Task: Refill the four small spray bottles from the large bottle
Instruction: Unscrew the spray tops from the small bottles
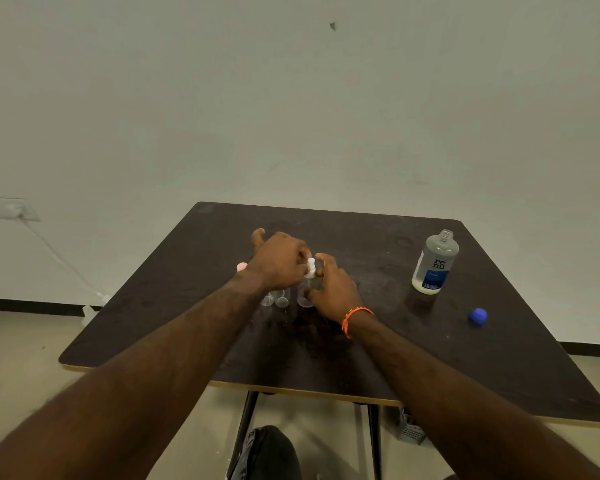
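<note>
A small clear spray bottle (313, 282) stands at the middle of the dark table (361, 358). My right hand (333, 289) grips its body. My left hand (278, 261) pinches its white spray top (311, 267). Three more small clear bottles (282, 300) stand just in front of my hands, partly hidden by my left wrist; their tops are off. A pink cap (241, 267) peeks out to the left of my left hand. The large clear bottle (435, 263) with a blue label stands uncapped at the far right.
A blue cap (477, 316) lies near the table's right edge, in front of the large bottle. A wall socket with a white cable (49, 247) is on the wall at the left. A dark bag (267, 452) sits on the floor under the table's near edge.
</note>
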A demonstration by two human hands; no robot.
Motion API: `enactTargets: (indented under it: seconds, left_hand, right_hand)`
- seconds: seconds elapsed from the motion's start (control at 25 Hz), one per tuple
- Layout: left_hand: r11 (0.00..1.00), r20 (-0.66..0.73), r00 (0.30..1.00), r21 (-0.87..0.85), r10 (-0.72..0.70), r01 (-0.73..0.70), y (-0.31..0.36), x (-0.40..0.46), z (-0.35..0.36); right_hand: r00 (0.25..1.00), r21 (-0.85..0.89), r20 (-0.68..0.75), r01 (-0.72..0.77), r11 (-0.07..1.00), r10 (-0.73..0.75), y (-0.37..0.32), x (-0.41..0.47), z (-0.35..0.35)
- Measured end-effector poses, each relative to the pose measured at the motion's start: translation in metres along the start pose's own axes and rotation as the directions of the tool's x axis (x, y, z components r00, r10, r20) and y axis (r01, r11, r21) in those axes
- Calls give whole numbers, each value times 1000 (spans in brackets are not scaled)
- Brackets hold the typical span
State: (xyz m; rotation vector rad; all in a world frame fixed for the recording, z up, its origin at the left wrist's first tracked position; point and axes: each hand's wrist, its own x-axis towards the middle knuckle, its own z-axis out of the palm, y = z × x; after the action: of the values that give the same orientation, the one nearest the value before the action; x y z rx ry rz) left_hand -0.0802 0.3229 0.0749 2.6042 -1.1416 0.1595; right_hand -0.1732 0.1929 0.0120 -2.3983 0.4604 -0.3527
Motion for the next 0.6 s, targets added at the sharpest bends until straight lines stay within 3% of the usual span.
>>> enactTargets:
  seconds: [0.4,0.6]
  left_hand:
    - [969,174,960,-155,220,-194,75,-21,23]
    - [953,190,960,-263,206,-152,102,-31,68]
  right_hand:
    - [993,61,-23,-115,991,117,50,-58,-80]
    - [986,70,-8,-165,984,166,67,-77,-95]
